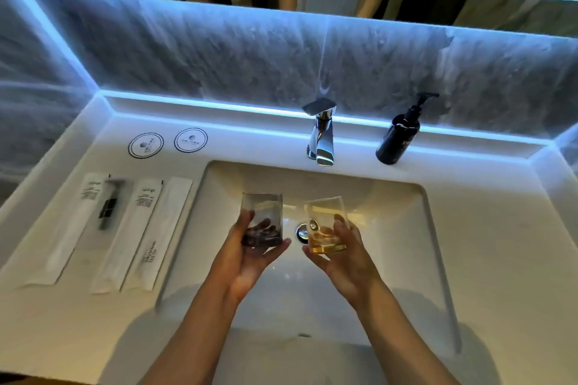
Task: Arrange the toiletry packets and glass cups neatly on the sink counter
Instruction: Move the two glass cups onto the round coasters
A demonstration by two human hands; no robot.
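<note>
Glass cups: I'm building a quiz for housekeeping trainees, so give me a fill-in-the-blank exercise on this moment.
1. The left hand holds the smoky cup; the right hand holds the ____ cup.
2. Both cups are held above the ____.
3. The two round coasters on the counter carry ____ cups.
4. The black pump bottle stands to the ____ of the faucet.

Missing: amber; basin; no; right

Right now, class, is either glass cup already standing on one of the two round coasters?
No: the dark glass is held in the left hand and the amber glass in the right hand over the basin, leaving both coasters bare.
</note>
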